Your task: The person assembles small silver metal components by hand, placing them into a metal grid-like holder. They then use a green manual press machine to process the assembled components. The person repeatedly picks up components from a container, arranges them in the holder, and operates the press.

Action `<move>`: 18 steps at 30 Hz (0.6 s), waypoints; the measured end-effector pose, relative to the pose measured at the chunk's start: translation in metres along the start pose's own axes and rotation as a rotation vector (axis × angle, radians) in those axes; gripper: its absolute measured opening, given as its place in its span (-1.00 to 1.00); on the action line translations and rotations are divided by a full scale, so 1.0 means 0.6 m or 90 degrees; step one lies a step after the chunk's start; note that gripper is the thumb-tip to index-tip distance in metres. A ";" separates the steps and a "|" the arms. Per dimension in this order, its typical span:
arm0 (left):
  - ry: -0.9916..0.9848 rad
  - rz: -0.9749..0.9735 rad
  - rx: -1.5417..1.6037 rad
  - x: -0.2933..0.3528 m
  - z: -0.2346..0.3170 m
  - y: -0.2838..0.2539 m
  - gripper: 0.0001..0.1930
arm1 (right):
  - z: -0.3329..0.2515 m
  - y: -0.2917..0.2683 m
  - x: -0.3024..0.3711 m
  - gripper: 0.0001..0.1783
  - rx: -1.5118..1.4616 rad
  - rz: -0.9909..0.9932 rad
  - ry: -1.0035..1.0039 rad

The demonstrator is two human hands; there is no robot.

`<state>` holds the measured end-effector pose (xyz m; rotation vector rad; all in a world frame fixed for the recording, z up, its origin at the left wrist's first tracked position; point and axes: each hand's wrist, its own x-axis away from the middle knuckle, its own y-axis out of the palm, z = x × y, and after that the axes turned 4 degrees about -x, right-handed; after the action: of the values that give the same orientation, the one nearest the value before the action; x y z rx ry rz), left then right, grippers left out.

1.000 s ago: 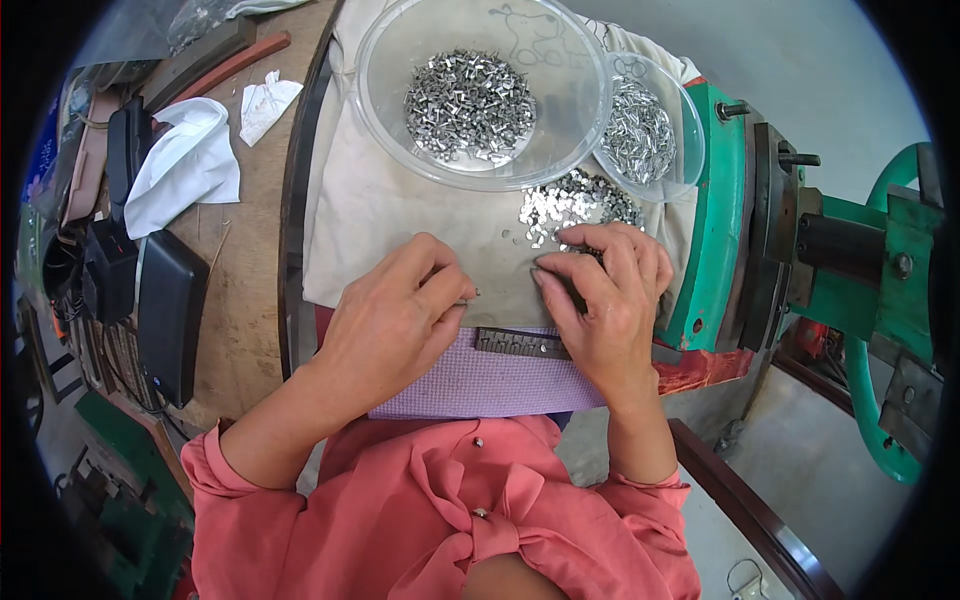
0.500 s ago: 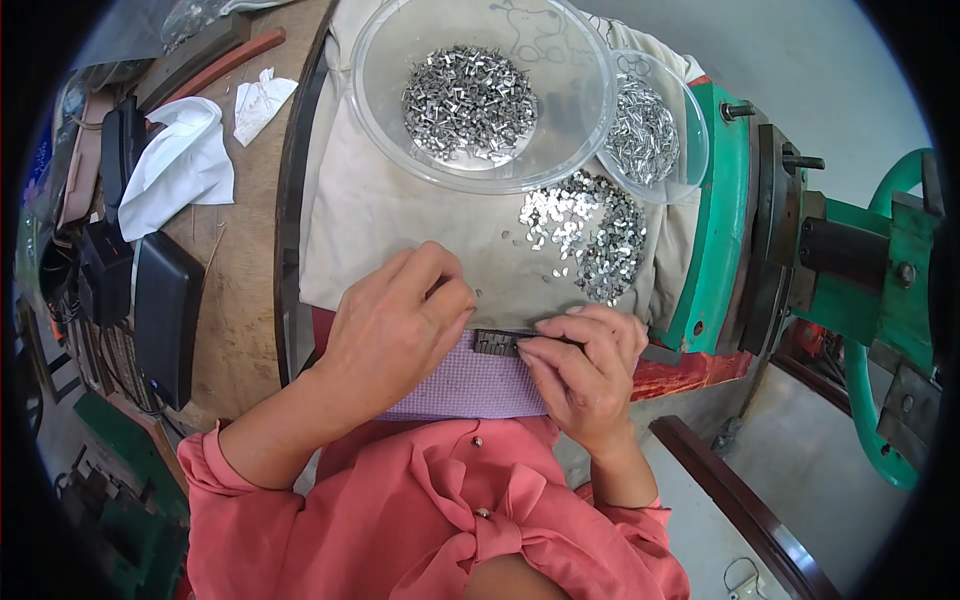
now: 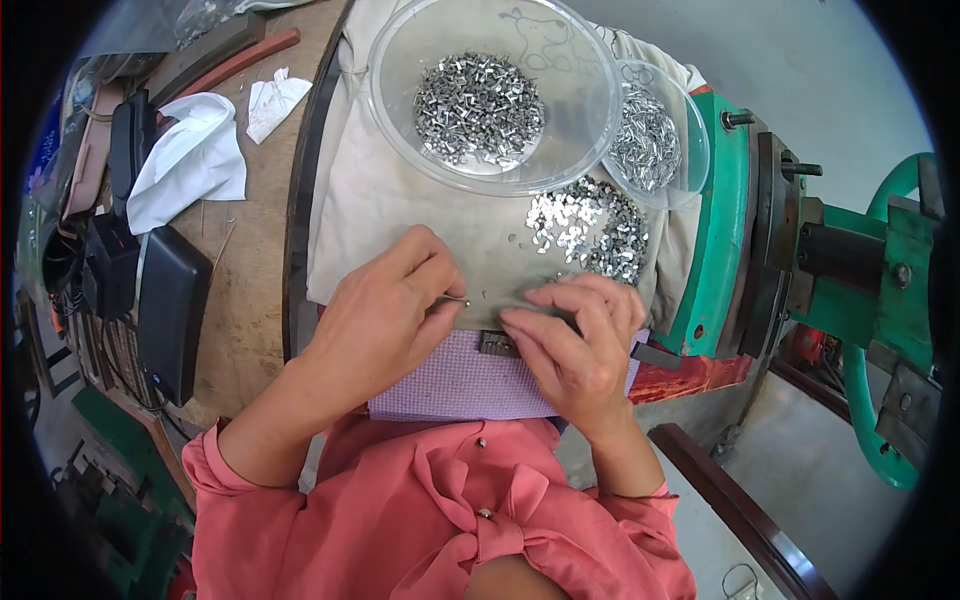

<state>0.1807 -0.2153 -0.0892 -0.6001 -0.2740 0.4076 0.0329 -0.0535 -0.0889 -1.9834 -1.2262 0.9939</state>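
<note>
Left fingers (image 3: pixel 438 319) pinch metal bit (image 3: pixel 467 303) — bowl (image 3: pixel 396 105) beyond.

Your left forearm (image 3: pixel 275 410) slants up and inward, bare. Your left hand (image 3: pixel 385 305) palm down, fingers curled under, thumb and index tips drawn close, pointing right. Your right forearm (image 3: pixel 625 455) steeper, leaning inward. Your right hand (image 3: pixel 585 345) palm down, fingers bent, tips toward left hand. Hands apart, right slightly lower.
</note>
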 end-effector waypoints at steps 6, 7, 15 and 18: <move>0.046 -0.019 0.011 -0.006 -0.009 -0.005 -0.87 | 0.016 0.016 -0.044 -0.80 0.025 -0.051 -0.048; 0.060 -0.019 0.010 -0.007 -0.011 -0.006 -0.87 | 0.016 0.016 -0.050 -0.81 0.019 -0.057 -0.049; 0.124 -0.027 -0.061 -0.007 -0.014 0.001 -0.85 | 0.019 -0.017 -0.031 -0.81 0.005 -0.007 0.019; 0.126 -0.025 -0.076 -0.009 -0.012 0.003 -0.87 | 0.015 -0.050 0.008 -0.79 0.019 0.023 0.069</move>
<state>0.1779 -0.2201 -0.0966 -0.7463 -0.1210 0.2921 0.0126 -0.0365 -0.0711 -2.0149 -1.1155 0.9040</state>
